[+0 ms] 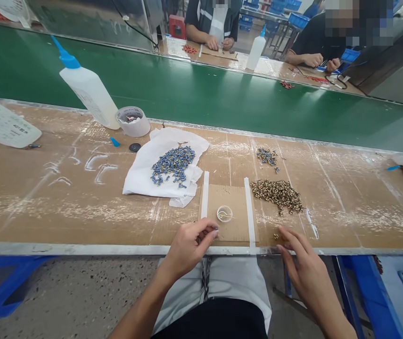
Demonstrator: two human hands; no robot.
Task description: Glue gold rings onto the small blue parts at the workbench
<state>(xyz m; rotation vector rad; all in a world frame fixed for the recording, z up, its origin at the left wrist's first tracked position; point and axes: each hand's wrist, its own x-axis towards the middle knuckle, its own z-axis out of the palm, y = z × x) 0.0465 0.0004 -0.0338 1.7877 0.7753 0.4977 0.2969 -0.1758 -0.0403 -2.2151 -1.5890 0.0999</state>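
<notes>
My left hand (191, 245) is closed in a pinch at the near edge of a cardboard pad (231, 197); a tiny dark bit shows at its fingertips, too small to name. Just beyond it, on the pad, stands a small clear round dish (224, 214) with something thin and pale in it. To the right, my right hand (305, 263) is open, thumb and forefinger apart beside a few loose brass-coloured pieces (276, 236). Farther back lies a heap of the same brass-coloured pieces (279, 194). Many small blue-and-yellow parts (175, 162) are spread on a white cloth (139, 176).
White tape strips (247, 207) flank the pad. A smaller blue pile (267, 156) lies behind the brass heap. At the left are a tape roll (133, 121), a blue-tipped bottle (90, 92) and a larger bottle (3, 122). Beyond the green belt (187, 89), two people work.
</notes>
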